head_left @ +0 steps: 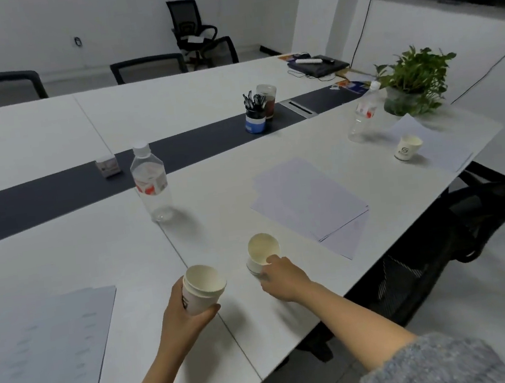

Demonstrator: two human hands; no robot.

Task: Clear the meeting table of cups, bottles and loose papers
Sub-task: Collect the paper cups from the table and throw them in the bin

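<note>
Gripping nested cups (pixel 204 292) in left hand (pixel 184 319) at 7 o'clock; pinching tilted cup (pixel 263 249) on bench (pixel 62 262) with right hand (pixel 282 278) at 6 o'clock.

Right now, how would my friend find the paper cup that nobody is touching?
Start at the leafy potted plant at the far right end of the white table. A sheet of paper lies in front of it, and the paper cup stands on that sheet. Unlike the nearer cups, it stands untouched and shows a dark logo.
</note>
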